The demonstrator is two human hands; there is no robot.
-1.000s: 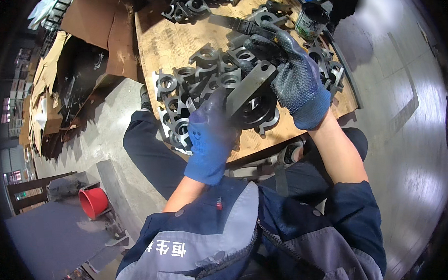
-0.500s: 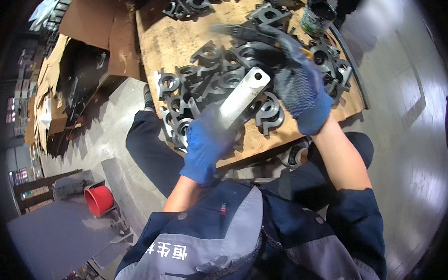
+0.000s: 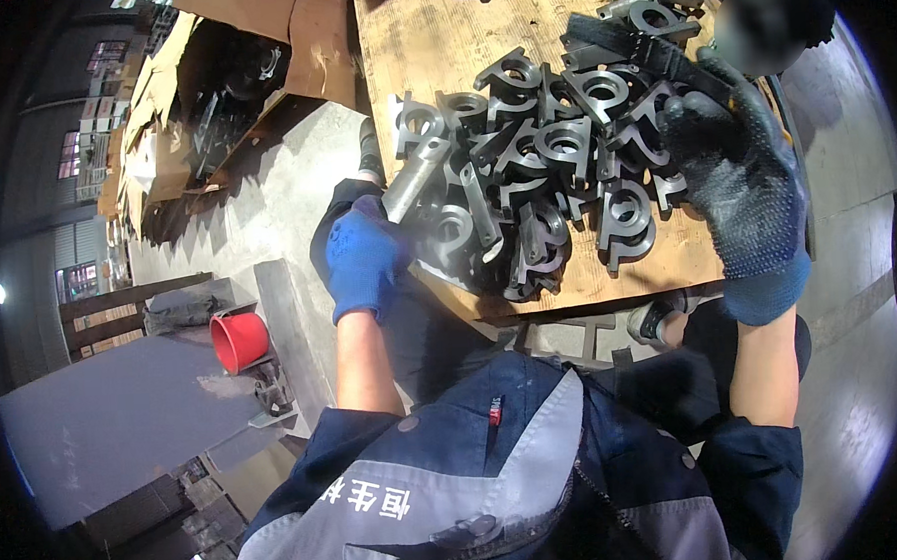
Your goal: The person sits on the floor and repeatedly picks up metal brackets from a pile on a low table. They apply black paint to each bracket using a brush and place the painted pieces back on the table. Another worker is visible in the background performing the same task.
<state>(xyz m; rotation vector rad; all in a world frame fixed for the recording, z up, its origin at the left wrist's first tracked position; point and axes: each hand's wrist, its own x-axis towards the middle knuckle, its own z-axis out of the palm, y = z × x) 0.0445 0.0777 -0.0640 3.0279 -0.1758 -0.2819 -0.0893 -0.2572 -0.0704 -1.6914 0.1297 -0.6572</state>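
I've got the left hand (image 3: 364,254) off the table's left corner, closed round the near end of a steel part (image 3: 416,176) — I see the back of the glove and the part coming out of the grip, but can't make out each finger. Key relation: the part lies ahead and slightly right of that hand, its bar running forward-right, away from the body, far end by the left side of the pile (image 3: 568,140). Blur round the ring just right of the glove, so I can't tell whether that ring is the part's own or one in the pile. Left hand is the near one by a long way; the right hand (image 3: 743,157) is well apart, across the pile over the table's (image 3: 398,42) right side. Its fingers are curled round the handle of a black tool (image 3: 613,38), which points forward-left over the far right of the pile, clear of the part. Versus half a second ago: the part was in front of the chest, bar end close to the right glove — now the left hand has swung out left with it, the gap between hands is much wider, and my view has shifted too, with the table sitting further right
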